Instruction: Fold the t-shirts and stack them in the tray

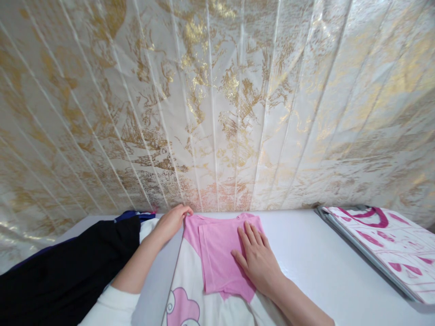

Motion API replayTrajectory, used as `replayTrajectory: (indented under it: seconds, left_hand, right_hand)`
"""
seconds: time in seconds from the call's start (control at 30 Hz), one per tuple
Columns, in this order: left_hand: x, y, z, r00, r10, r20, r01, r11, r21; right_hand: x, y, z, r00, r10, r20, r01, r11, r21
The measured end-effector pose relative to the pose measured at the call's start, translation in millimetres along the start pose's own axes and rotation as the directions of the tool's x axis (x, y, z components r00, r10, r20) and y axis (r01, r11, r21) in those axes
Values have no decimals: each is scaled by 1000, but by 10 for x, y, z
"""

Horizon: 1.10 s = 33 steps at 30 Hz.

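Note:
A pink and white shirt (220,253) lies on the white table in front of me, with a pink sleeve folded inward over its body. Part of a pink cartoon print shows at the lower left of the cloth. My left hand (174,222) pinches the shirt's far left corner between thumb and fingers. On the right side of the pink part, my right hand (258,258) lies flat with its fingers stretched out, pressing on the fabric. The shirt's near end runs out of view at the bottom.
Black clothing (74,262) is heaped at the left, with dark blue cloth (131,214) behind it. Folded garments, a white and magenta shirt (390,244) on top, are stacked at the right of the table (312,262). A gold-patterned white covering (217,104) rises behind the table.

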State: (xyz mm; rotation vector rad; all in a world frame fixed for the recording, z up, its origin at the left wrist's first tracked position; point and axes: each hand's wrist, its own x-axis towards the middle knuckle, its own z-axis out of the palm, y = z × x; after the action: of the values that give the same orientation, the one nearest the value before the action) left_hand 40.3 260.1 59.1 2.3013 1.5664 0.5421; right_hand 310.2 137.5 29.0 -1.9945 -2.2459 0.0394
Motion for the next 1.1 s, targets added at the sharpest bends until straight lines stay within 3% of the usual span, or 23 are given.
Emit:
replayTrajectory:
  seconds: [0.13, 0.23, 0.33, 0.43, 0.57, 0.67, 0.87, 1.1]
  left_hand:
    - [-28, 4, -48, 999, 9, 43, -12, 998, 57]
    - [-28, 15, -38, 999, -1, 52, -3, 996, 85]
    - [-18, 21, -28, 999, 11, 50, -16, 996, 93]
    - [-10, 10, -17, 998, 30, 49, -34, 996, 86]
    - [-10, -35, 1, 998, 62, 31, -64, 996, 67]
    - [-9, -76, -1, 996, 85, 3, -85, 995, 46]
    - [43, -138, 9, 991, 130, -9, -130, 991, -31]
    - [107, -157, 56, 986, 161, 46, -156, 983, -98]
  right_hand:
    - [11, 25, -28, 1000, 1, 20, -1, 1000, 25]
    - [126, -5, -182, 998, -63, -17, 64, 995, 72]
    - [380, -179, -411, 982, -179, -63, 188, 959, 214]
    - [705, -493, -521, 979, -199, -36, 199, 922, 332]
    - [1045, -905, -366, 990, -138, -32, 141, 925, 353]
    - [1169, -1061, -185, 992, -112, -55, 124, 918, 377]
    - [1249, -1056, 10, 989, -104, -108, 143, 858, 493]
    - [1355, -1048, 132, 992, -77, -101, 126, 692, 711]
